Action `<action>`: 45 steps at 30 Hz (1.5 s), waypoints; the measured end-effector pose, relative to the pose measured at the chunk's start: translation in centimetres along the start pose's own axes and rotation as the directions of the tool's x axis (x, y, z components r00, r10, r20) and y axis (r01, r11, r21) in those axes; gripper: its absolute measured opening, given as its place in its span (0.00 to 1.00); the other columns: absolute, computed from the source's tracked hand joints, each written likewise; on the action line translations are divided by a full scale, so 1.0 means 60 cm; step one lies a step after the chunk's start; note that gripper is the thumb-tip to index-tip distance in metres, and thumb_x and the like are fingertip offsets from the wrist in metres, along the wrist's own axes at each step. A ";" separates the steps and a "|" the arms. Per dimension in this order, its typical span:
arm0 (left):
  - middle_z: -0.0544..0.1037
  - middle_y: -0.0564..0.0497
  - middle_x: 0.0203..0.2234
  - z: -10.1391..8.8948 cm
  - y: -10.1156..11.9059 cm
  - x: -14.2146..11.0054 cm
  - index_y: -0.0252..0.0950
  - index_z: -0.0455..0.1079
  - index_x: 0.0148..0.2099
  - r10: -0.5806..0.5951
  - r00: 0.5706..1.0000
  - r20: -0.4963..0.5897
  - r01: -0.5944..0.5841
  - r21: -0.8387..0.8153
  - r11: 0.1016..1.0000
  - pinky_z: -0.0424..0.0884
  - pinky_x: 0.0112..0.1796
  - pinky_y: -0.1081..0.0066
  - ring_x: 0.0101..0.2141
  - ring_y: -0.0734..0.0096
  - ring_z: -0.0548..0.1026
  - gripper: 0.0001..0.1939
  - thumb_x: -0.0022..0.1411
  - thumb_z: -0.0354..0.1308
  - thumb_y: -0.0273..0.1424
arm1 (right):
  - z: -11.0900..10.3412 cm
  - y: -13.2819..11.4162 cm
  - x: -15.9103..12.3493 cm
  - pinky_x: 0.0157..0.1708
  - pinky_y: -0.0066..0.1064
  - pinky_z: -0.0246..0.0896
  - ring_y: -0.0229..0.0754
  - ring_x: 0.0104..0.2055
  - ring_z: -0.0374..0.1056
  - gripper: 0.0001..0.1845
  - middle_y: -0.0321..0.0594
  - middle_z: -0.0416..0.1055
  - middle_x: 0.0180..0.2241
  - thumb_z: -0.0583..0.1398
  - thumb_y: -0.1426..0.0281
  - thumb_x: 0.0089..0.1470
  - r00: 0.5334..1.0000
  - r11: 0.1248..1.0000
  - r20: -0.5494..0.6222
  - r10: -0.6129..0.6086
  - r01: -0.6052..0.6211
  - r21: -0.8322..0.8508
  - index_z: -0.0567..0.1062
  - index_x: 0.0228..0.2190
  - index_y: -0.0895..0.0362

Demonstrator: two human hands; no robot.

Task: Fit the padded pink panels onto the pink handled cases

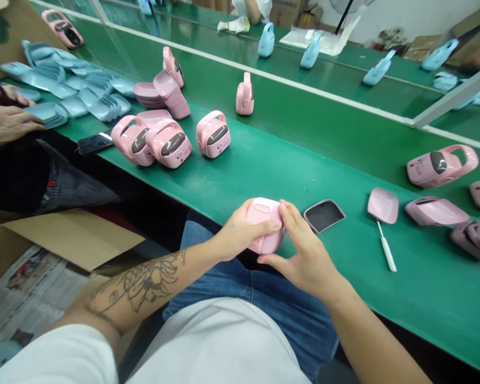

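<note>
Both hands hold a pink plastic housing (263,212) over the front edge of the green bench. My left hand (240,230) grips its left side, the thumb lying across its face. Along the right side press the fingers of my right hand (302,248), its thumb at the lower edge. An oblong slot shows near the top of the housing; its underside is hidden. Just right of my right hand lies a dark-faced cover with a pink rim (325,216). Farther right are a loose pink shell (383,205) and a white-handled screwdriver (388,254), its tip by the shell.
Pink handled devices (213,134) stand at the left and one (442,165) at the right, beside stacked pink shells (436,210). Blue shells (92,101) lie far left, near another person's hands (12,122). An open cardboard box (76,240) sits below left.
</note>
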State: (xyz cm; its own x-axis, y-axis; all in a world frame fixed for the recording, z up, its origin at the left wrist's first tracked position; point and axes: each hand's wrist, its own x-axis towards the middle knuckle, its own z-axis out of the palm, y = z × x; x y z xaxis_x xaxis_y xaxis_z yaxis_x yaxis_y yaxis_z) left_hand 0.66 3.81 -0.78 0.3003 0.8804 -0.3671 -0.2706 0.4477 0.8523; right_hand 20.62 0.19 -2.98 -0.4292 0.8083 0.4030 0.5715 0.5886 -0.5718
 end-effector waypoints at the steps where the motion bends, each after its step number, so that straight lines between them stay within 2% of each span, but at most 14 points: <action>1: 0.81 0.38 0.55 -0.004 0.003 -0.002 0.34 0.72 0.59 -0.002 1.000 0.014 0.002 0.030 1.000 0.75 0.53 0.56 0.53 0.51 0.80 0.40 0.50 0.82 0.45 | 0.003 -0.004 -0.001 0.70 0.67 0.65 0.69 0.78 0.57 0.67 0.61 0.56 0.77 0.76 0.56 0.56 1.000 1.000 0.006 -0.004 0.004 -0.010 0.42 0.79 0.48; 8: 0.83 0.40 0.54 -0.022 0.017 -0.024 0.36 0.68 0.65 0.076 0.997 0.028 -0.080 0.293 0.953 0.79 0.51 0.57 0.53 0.47 0.81 0.49 0.47 0.83 0.48 | 0.036 -0.028 -0.017 0.67 0.68 0.68 0.69 0.77 0.59 0.60 0.66 0.58 0.75 0.71 0.61 0.62 0.982 0.979 -0.113 -0.148 0.129 -0.158 0.42 0.79 0.54; 12: 0.82 0.39 0.58 -0.023 0.002 -0.037 0.36 0.66 0.67 0.119 0.992 0.039 -0.125 0.308 0.943 0.79 0.54 0.56 0.55 0.46 0.81 0.49 0.51 0.81 0.49 | 0.039 -0.026 -0.024 0.65 0.65 0.69 0.69 0.74 0.64 0.58 0.67 0.64 0.73 0.70 0.58 0.63 0.974 0.964 -0.119 -0.191 0.164 -0.209 0.43 0.79 0.54; 18: 0.82 0.38 0.57 -0.037 -0.016 -0.032 0.35 0.69 0.67 0.171 0.985 0.014 -0.167 0.306 0.937 0.79 0.53 0.56 0.55 0.44 0.81 0.48 0.50 0.81 0.49 | 0.031 -0.018 -0.020 0.69 0.65 0.66 0.67 0.78 0.59 0.58 0.63 0.63 0.74 0.70 0.60 0.63 0.977 0.972 -0.088 -0.195 0.180 -0.153 0.43 0.79 0.51; 21: 0.82 0.38 0.57 -0.039 -0.019 -0.010 0.36 0.71 0.67 0.234 0.972 -0.028 -0.225 0.185 0.957 0.79 0.52 0.58 0.54 0.46 0.81 0.48 0.50 0.81 0.51 | 0.039 -0.016 -0.015 0.73 0.69 0.58 0.68 0.81 0.50 0.60 0.61 0.53 0.78 0.70 0.54 0.62 0.990 0.995 -0.102 -0.092 0.087 -0.055 0.42 0.79 0.50; 23: 0.80 0.38 0.59 -0.030 -0.020 0.006 0.39 0.70 0.68 0.320 0.944 -0.075 -0.320 0.018 0.947 0.78 0.53 0.58 0.56 0.46 0.80 0.46 0.54 0.77 0.54 | 0.056 -0.018 -0.008 0.73 0.68 0.57 0.67 0.80 0.51 0.56 0.61 0.49 0.79 0.65 0.46 0.65 0.950 0.988 -0.282 0.132 -0.102 0.116 0.45 0.79 0.52; 25: 0.78 0.39 0.62 -0.013 -0.023 0.019 0.42 0.67 0.70 0.394 0.914 -0.101 -0.405 -0.148 0.902 0.78 0.54 0.57 0.58 0.45 0.79 0.46 0.58 0.73 0.56 | 0.078 -0.021 0.006 0.67 0.59 0.69 0.59 0.74 0.66 0.43 0.60 0.61 0.74 0.52 0.46 0.73 0.804 0.879 -0.425 0.416 -0.236 0.414 0.52 0.77 0.54; 26: 0.78 0.39 0.63 -0.005 -0.025 0.024 0.43 0.65 0.72 0.418 0.904 -0.091 -0.428 -0.203 0.881 0.78 0.55 0.56 0.59 0.44 0.79 0.46 0.59 0.72 0.57 | 0.089 -0.022 0.015 0.64 0.55 0.73 0.55 0.70 0.72 0.39 0.59 0.69 0.70 0.45 0.48 0.76 0.782 0.793 -0.369 0.503 -0.248 0.556 0.56 0.76 0.55; 28: 0.77 0.39 0.64 0.006 -0.030 0.030 0.44 0.63 0.73 0.456 0.889 -0.046 -0.453 -0.244 0.858 0.77 0.57 0.55 0.61 0.43 0.77 0.47 0.59 0.72 0.57 | 0.104 -0.024 0.036 0.60 0.51 0.77 0.51 0.62 0.79 0.41 0.56 0.79 0.62 0.34 0.49 0.76 0.810 0.623 -0.211 0.547 -0.226 0.749 0.63 0.73 0.57; 30: 0.77 0.40 0.64 0.005 -0.031 0.032 0.43 0.64 0.73 0.486 0.874 -0.004 -0.477 -0.201 0.856 0.76 0.59 0.55 0.62 0.43 0.76 0.46 0.59 0.72 0.55 | 0.111 -0.023 0.051 0.60 0.51 0.77 0.52 0.59 0.81 0.44 0.54 0.82 0.58 0.31 0.49 0.76 0.831 0.502 -0.130 0.541 -0.195 0.843 0.68 0.71 0.57; 34: 0.78 0.38 0.63 -0.021 -0.008 0.026 0.37 0.69 0.70 0.480 0.874 0.080 -0.483 0.023 0.875 0.75 0.59 0.58 0.61 0.44 0.77 0.41 0.62 0.72 0.51 | 0.112 -0.013 0.051 0.62 0.55 0.75 0.54 0.62 0.80 0.38 0.54 0.80 0.62 0.39 0.50 0.76 0.780 0.432 -0.192 0.596 -0.110 0.895 0.65 0.72 0.57; 39: 0.83 0.38 0.58 -0.038 0.033 0.010 0.32 0.73 0.68 0.339 0.930 0.141 -0.361 0.179 0.915 0.77 0.55 0.62 0.57 0.47 0.80 0.38 0.62 0.75 0.44 | 0.107 -0.008 0.025 0.65 0.57 0.72 0.57 0.67 0.75 0.38 0.55 0.72 0.69 0.48 0.50 0.74 0.833 0.508 -0.186 0.521 -0.127 0.852 0.54 0.76 0.54; 41: 0.83 0.39 0.57 -0.040 0.037 0.008 0.33 0.74 0.68 0.342 0.926 0.157 -0.366 0.168 0.915 0.77 0.56 0.62 0.58 0.47 0.80 0.37 0.62 0.75 0.42 | 0.097 -0.015 0.021 0.66 0.56 0.72 0.57 0.68 0.74 0.37 0.53 0.71 0.69 0.51 0.49 0.73 0.841 0.453 -0.142 0.522 -0.132 0.881 0.57 0.74 0.52; 45: 0.84 0.41 0.57 -0.046 0.034 0.005 0.35 0.77 0.67 0.366 0.904 0.220 -0.392 0.086 0.916 0.76 0.58 0.62 0.57 0.49 0.81 0.33 0.62 0.76 0.38 | 0.066 -0.035 0.023 0.69 0.55 0.68 0.59 0.70 0.70 0.31 0.49 0.73 0.68 0.61 0.51 0.69 0.832 0.248 -0.027 0.554 -0.134 0.959 0.71 0.67 0.48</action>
State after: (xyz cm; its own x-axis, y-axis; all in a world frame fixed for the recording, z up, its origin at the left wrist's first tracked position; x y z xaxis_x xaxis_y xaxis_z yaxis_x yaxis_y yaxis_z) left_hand -2.34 5.45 -0.21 0.3739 0.9254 0.0627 -0.2868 0.0511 0.9566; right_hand 16.03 0.00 -4.04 -0.0211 0.9991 0.0379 -0.4717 0.0235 -0.8814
